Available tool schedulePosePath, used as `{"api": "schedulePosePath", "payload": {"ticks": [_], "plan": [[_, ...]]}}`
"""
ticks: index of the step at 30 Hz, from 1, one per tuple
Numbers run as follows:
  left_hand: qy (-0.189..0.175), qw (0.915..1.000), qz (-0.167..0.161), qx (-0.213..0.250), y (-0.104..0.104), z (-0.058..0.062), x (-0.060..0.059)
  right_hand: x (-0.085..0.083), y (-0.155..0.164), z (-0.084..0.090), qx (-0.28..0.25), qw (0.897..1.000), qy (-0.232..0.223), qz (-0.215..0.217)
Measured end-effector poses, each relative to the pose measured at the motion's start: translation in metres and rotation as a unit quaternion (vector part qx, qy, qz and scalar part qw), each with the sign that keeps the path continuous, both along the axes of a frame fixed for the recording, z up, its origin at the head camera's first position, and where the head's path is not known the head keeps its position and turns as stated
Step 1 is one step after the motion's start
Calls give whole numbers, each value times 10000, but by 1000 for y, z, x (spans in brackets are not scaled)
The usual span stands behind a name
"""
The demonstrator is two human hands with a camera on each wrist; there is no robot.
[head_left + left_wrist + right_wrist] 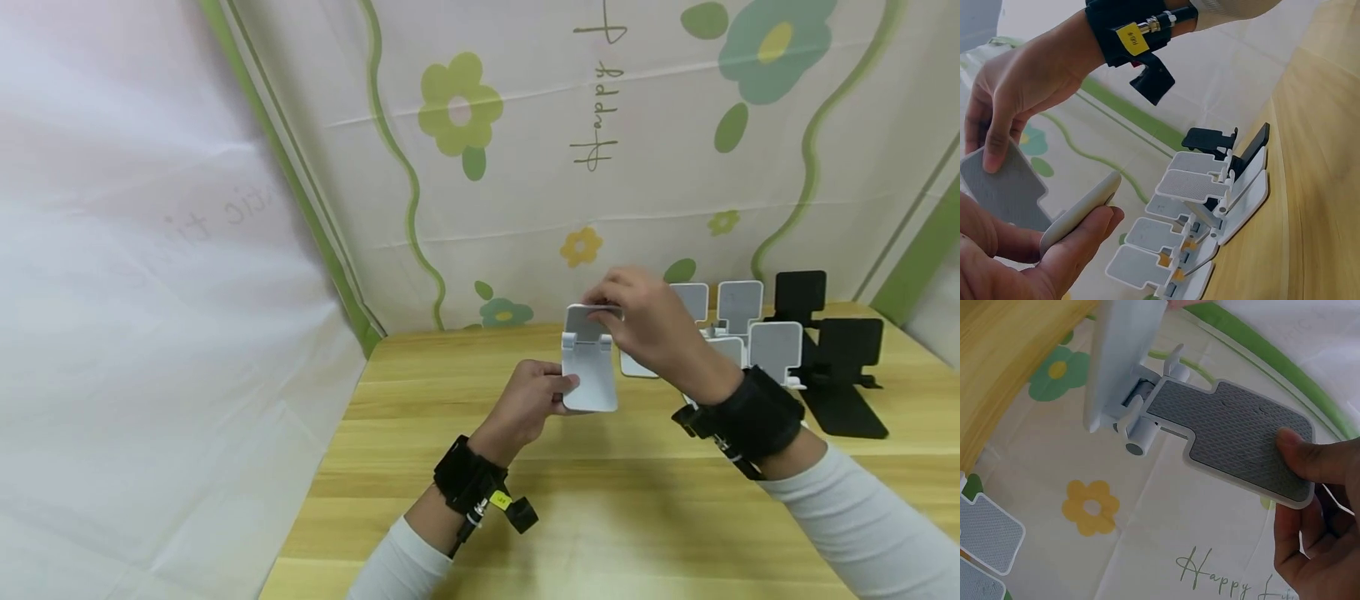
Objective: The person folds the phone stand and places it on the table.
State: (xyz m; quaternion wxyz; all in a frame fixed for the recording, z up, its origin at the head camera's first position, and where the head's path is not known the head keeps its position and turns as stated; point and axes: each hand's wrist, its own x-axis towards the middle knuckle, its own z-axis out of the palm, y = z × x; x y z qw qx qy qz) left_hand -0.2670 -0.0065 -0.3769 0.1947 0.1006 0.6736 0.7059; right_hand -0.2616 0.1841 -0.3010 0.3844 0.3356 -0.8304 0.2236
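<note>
A white folding phone stand is held above the wooden table. My left hand grips its base plate from the left, thumb on one face and fingers under the other. My right hand pinches the hinged upper plate, thumb pressed on its grey textured pad. The hinge shows clearly in the right wrist view, with the two plates at a wide angle to each other.
A group of several white stands and two black stands sits unfolded at the table's back right. Flower-print cloth forms the back wall, and a white curtain hangs at the left.
</note>
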Motion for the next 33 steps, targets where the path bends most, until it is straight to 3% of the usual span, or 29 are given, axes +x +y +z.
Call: {"api": "schedulePosePath", "payload": {"ticks": [16,22,26,29,33], "plan": [[107,9987,125,475,-9,5,-8,19,-23,-46,472,9939,966,234],[242,9981,246,510,-13,10,-7,28,-28,-53,926,9875,1272,90],[310,9980,235,505,-14,13,-7,31,-29,-55,952,9866,1326,83],[347,9979,177,517,-14,14,-8,30,-27,-56,824,9890,1226,103],[301,9980,213,504,-14,14,-9,28,-20,-54,176,9988,334,312]]}}
